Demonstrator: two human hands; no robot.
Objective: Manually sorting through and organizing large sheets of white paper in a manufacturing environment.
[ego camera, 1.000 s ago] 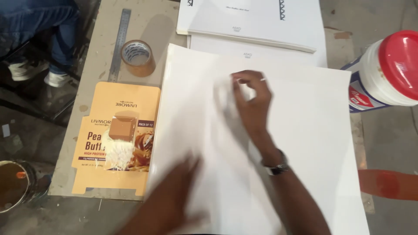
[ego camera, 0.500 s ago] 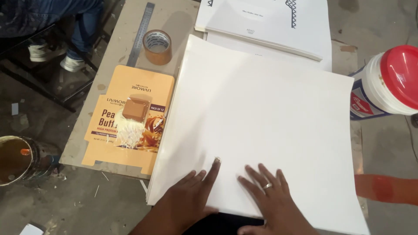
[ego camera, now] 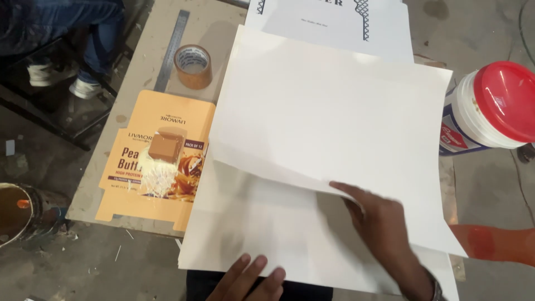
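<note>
A large white top sheet (ego camera: 334, 111) lies over a second white sheet (ego camera: 262, 223) on a brown board (ego camera: 139, 67). My right hand (ego camera: 384, 228) grips the near edge of the top sheet, whose near side is raised off the sheet below. My left hand (ego camera: 251, 278) rests with fingers spread on the lower sheet's near edge and holds nothing.
Left of the sheets lie a flattened orange carton (ego camera: 156, 161), a roll of brown tape (ego camera: 193, 66) and a steel ruler (ego camera: 171, 47). Printed white pages (ego camera: 334, 22) sit behind. A white tub with a red lid (ego camera: 490, 106) stands at the right. Another person's legs (ego camera: 83, 83) are at upper left, and a tin can (ego camera: 16, 214) at lower left.
Both hands were flat on the sheet's near edge half a second ago. My right hand has since taken the top sheet's near edge and raised it; my left hand slid lower.
</note>
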